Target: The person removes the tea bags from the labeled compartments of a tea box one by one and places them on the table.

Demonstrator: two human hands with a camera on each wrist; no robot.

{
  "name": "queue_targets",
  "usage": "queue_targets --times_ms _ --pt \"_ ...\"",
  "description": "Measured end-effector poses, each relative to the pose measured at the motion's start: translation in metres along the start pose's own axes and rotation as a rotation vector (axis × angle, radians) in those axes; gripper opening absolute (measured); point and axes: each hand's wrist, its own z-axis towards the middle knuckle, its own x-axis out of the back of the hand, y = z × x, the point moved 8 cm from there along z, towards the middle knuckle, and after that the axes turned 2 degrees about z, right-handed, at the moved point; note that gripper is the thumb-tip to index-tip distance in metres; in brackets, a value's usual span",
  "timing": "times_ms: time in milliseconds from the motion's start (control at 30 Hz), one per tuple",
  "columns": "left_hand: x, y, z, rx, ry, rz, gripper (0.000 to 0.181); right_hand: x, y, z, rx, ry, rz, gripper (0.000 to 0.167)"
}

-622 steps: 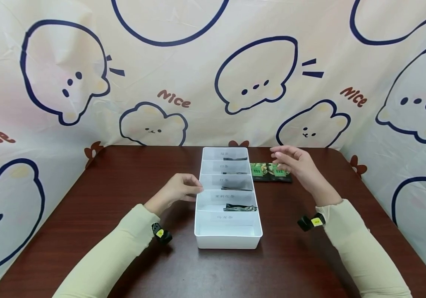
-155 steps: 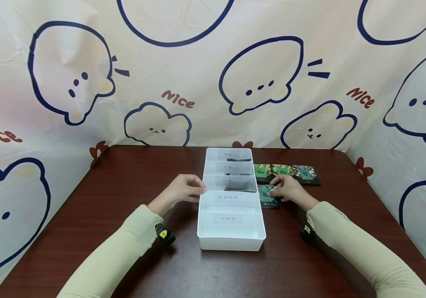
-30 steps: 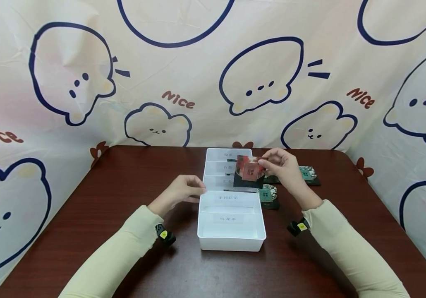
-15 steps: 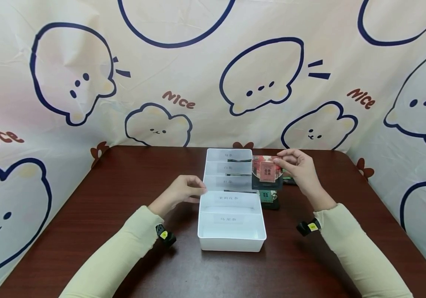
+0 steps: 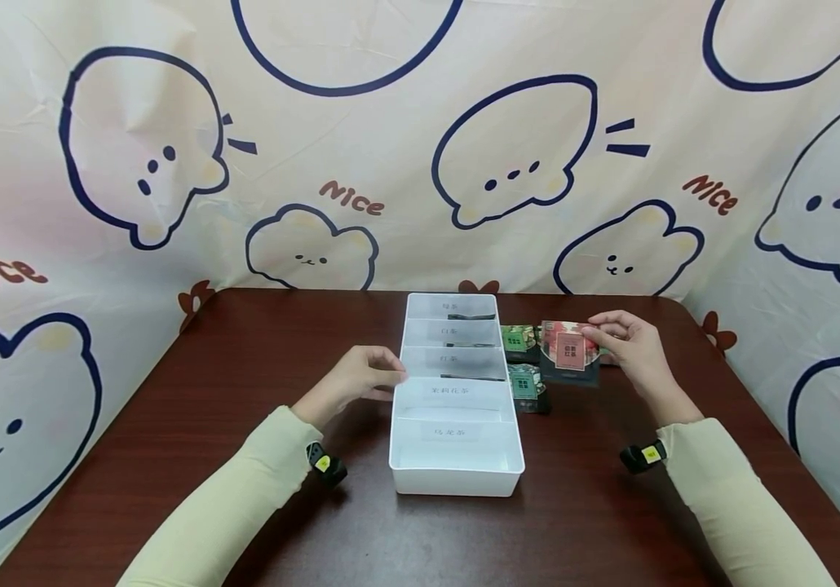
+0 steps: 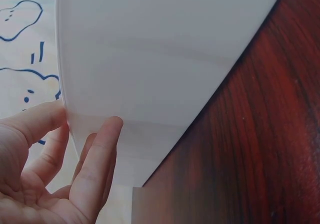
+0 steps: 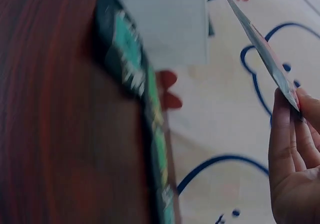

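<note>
My right hand [image 5: 629, 346] pinches a red and dark tea bag packet [image 5: 570, 355] by its upper right corner, above the table to the right of the white divided box [image 5: 457, 481]. In the right wrist view the packet [image 7: 267, 54] is seen nearly edge-on between thumb and fingers. My left hand [image 5: 361, 373] holds the box's left rim near its middle, with fingertips against the outer wall [image 6: 150, 74]. Dark packet edges [image 5: 471, 377] show in the three far compartments; the two near ones show bare walls and printed labels.
Beside the box's right wall lie a green packet [image 5: 519, 338] and a teal one [image 5: 526, 385] in front of it. The held packet hides part of the far row. A patterned cloth [image 5: 391, 147] hangs behind the brown table [image 5: 280, 326].
The red packet has moved from above the box out to the right in my right hand. Earlier, a dark packet left the fourth compartment and packets were added on the table. My left hand stays put.
</note>
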Motion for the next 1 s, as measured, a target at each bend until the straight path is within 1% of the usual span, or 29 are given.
queue_targets --times_ms 233,400,567,700,833,867,1000 --pt "0.001 0.001 -0.001 0.003 0.005 0.011 0.014 0.017 0.024 0.002 -0.072 0.009 -0.125 0.04" --pt "0.0 0.0 -0.001 0.01 0.004 0.008 0.014 0.022 0.042 0.004 -0.121 -0.024 -0.19 0.046" --pt "0.0 0.001 -0.001 0.011 0.005 0.003 0.014 0.022 0.057 0.007 -0.165 -0.07 -0.248 0.052" --pt "-0.001 0.001 -0.001 0.007 -0.002 -0.004 0.015 0.019 0.065 0.009 -0.166 -0.112 -0.283 0.052" --pt "-0.001 0.001 -0.001 0.003 -0.003 -0.006 0.014 0.016 0.069 0.01 -0.17 -0.15 -0.294 0.047" --pt "-0.001 0.004 -0.003 0.005 -0.002 -0.004 0.014 0.016 0.069 0.01 -0.176 -0.159 -0.296 0.045" --pt "-0.001 0.003 -0.003 0.013 0.006 0.002 0.013 0.012 0.074 0.011 -0.217 -0.189 -0.314 0.045"
